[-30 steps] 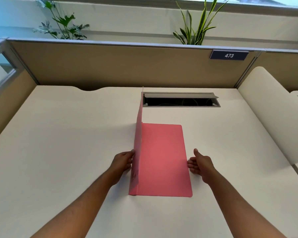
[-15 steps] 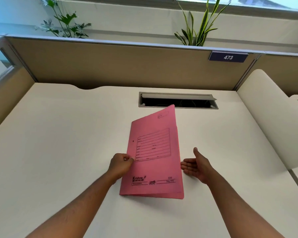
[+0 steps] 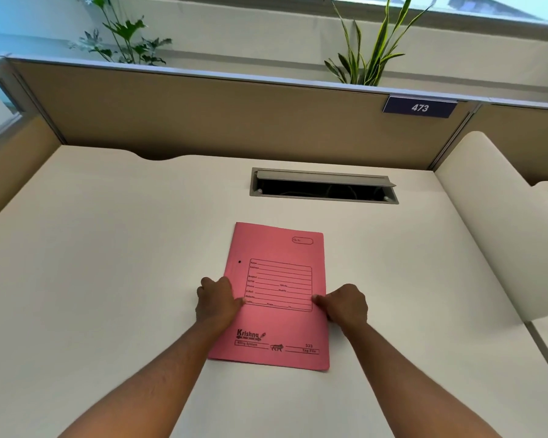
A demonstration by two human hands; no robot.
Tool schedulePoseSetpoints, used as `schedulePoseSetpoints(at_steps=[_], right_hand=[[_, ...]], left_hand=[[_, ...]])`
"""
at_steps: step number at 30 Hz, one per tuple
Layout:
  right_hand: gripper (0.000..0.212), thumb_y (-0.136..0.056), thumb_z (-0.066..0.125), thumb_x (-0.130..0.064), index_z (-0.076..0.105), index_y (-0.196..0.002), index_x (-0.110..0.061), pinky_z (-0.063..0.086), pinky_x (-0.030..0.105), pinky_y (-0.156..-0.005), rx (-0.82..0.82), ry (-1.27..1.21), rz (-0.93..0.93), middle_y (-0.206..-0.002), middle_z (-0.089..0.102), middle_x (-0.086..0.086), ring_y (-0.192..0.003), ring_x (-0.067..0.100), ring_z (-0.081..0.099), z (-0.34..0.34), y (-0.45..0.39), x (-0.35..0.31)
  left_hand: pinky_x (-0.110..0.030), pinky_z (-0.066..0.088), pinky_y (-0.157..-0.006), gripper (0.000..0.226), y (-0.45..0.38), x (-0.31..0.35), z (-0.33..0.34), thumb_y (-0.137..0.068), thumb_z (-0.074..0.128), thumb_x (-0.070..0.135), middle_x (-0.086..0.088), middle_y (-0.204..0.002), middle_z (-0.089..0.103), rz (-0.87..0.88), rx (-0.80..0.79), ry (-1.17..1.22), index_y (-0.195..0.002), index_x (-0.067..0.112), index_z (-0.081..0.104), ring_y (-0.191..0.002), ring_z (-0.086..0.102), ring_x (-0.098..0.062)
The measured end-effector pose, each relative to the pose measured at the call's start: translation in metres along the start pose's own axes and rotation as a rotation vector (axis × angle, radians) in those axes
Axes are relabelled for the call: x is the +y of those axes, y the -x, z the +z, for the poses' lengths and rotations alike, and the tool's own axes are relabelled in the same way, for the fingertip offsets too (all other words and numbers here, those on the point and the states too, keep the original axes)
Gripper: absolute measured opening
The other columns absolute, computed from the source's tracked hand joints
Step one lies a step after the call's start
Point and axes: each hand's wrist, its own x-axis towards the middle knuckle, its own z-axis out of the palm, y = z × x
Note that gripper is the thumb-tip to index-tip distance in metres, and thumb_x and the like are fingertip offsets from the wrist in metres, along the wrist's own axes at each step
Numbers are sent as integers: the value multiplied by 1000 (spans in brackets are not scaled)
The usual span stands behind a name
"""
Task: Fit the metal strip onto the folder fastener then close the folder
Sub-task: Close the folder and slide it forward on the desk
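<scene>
The pink folder lay closed and flat near the middle of the worktop, printed cover up, its far edge short of the cable hatch sunk into the worktop near the far edge. The left hand rested on the folder's left edge with fingers curled together, the thumb pressing the cover; the right hand pinched the right edge, fingers bunched on it with the thumb on top. The metal strip and fastener were hidden inside the cover. Behind the hatch a tan partition closed off the far edge, carrying a plate marked 473, with 2 plants rising beyond it. A rounded cream panel bounded the right edge. Bare worktop lay open to the left of the folder, at its near edge, and between it and the hatch.
</scene>
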Motion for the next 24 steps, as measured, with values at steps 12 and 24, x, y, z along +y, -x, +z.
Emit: schedulePoseSetpoints(at_steps=[12,24], right_hand=[[42,-70,84,-48,62,-56,-14,56,34,-64,3,87,-63,-59,70,3,-61,23,69,-5,2,-3],[63,-83,71,-48,51,-131,-13,52,44,-89,141,218,-194,-130,49,10,-119,33,52,35,33,-28]], left_hand=[[-33,54,-69,34,-15,-11,-6,-70,89,30,-12,-79,73,-264,22,376,-64,8,63,-77,68,-31],[-38,59,-80,8,-19,-30,-9,-85,66,18,-8,-93,74,-240,-209,593,-86,12,70,-88,69,-28]])
